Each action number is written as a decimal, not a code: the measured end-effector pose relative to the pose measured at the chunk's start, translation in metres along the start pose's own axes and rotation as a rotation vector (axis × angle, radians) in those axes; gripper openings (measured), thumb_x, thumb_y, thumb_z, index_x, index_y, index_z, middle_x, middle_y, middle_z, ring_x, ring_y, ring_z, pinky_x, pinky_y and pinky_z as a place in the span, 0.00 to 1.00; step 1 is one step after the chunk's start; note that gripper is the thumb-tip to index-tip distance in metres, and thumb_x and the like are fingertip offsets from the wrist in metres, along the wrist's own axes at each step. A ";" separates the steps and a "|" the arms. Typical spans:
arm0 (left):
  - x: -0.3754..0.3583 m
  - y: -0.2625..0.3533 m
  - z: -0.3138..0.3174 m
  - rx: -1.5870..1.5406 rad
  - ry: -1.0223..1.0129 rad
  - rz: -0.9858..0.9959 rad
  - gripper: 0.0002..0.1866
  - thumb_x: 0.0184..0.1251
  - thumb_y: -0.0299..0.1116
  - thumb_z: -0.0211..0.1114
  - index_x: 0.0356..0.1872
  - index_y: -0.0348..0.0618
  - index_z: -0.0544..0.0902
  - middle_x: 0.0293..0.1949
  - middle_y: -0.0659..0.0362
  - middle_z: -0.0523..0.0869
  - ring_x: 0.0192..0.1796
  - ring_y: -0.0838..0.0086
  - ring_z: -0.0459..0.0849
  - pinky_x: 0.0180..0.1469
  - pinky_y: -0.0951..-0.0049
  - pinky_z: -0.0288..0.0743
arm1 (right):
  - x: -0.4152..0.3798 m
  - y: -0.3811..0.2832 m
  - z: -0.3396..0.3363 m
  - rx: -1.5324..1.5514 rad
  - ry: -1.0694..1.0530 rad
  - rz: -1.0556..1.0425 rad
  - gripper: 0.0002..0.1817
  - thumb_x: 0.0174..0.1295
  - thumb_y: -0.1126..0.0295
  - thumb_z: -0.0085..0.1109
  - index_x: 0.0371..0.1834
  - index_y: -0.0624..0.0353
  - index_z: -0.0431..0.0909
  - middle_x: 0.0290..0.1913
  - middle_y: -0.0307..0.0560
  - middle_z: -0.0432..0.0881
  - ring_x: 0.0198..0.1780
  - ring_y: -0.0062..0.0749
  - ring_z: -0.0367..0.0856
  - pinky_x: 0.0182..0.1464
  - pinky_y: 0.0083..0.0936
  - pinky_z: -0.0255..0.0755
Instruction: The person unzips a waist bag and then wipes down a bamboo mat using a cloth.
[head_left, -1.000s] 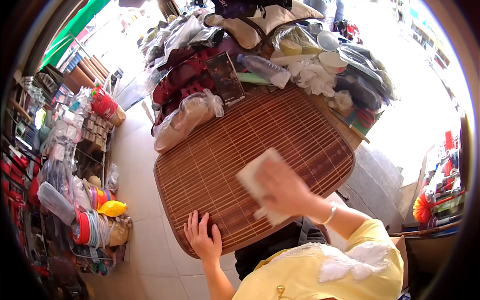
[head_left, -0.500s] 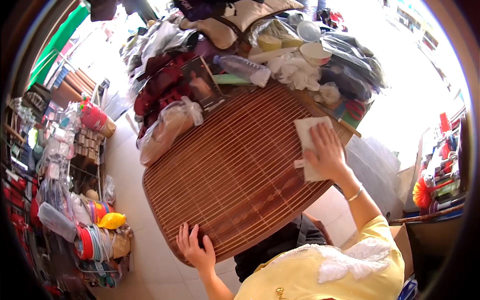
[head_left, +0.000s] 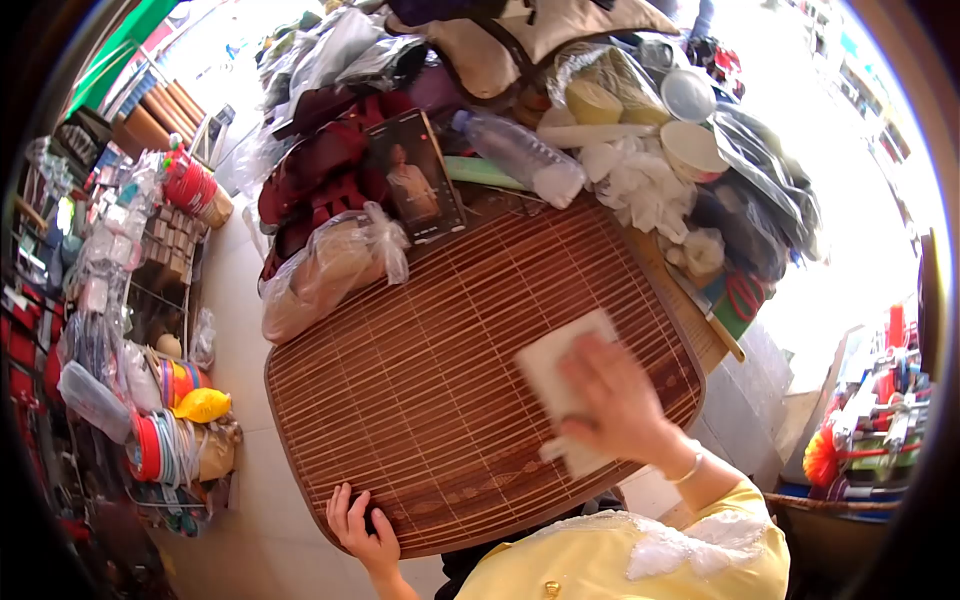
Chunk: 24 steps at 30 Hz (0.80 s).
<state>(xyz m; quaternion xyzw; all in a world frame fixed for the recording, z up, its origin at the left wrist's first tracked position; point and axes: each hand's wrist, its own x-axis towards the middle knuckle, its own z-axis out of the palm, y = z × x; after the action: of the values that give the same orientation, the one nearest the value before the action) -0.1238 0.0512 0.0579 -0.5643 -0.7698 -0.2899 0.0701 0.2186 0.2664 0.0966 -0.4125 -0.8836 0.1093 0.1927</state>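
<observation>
A brown slatted mat with rounded corners (head_left: 440,370) covers the surface in front of me. On its right part lies a folded white cloth (head_left: 545,365), pressed flat under my right hand (head_left: 612,400), which is blurred by motion with its fingers spread. A bracelet (head_left: 690,462) circles the right wrist. At the mat's lower left edge rests my left hand (head_left: 362,530), its fingers apart over the rim and nothing held in them.
Behind the mat are a plastic bottle (head_left: 520,150), a bagged item (head_left: 335,265), a picture box (head_left: 415,178), white bowls (head_left: 692,150) and red-handled scissors (head_left: 744,295). Shelves of goods (head_left: 165,400) stand left; more goods (head_left: 880,410) are at right.
My right hand and the cloth have moved left and toward me across the mat. The left hand stays at the mat's edge. The view has shifted slightly.
</observation>
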 end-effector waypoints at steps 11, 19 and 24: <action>0.001 0.001 -0.001 0.009 0.000 -0.010 0.12 0.65 0.29 0.60 0.47 0.39 0.83 0.62 0.46 0.79 0.66 0.47 0.73 0.71 0.46 0.62 | 0.014 -0.039 0.017 -0.085 0.015 -0.052 0.46 0.50 0.51 0.71 0.71 0.61 0.67 0.70 0.64 0.67 0.73 0.59 0.63 0.77 0.50 0.54; 0.000 -0.003 -0.007 -0.048 -0.026 0.006 0.12 0.62 0.30 0.62 0.45 0.41 0.85 0.62 0.47 0.80 0.67 0.47 0.73 0.71 0.44 0.60 | 0.040 -0.078 0.030 0.053 -0.155 -0.227 0.43 0.58 0.45 0.64 0.73 0.59 0.66 0.75 0.60 0.64 0.77 0.53 0.59 0.79 0.48 0.50; 0.003 -0.002 -0.006 -0.097 -0.026 0.000 0.11 0.62 0.31 0.64 0.44 0.44 0.86 0.60 0.48 0.81 0.66 0.47 0.73 0.71 0.43 0.59 | 0.083 0.023 0.035 -0.273 0.099 0.050 0.42 0.57 0.49 0.65 0.72 0.63 0.67 0.72 0.64 0.66 0.75 0.57 0.61 0.77 0.48 0.54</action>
<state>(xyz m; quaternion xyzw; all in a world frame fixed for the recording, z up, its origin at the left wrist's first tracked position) -0.1284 0.0496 0.0634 -0.5708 -0.7556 -0.3196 0.0329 0.1709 0.3440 0.0780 -0.4618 -0.8691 -0.0277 0.1752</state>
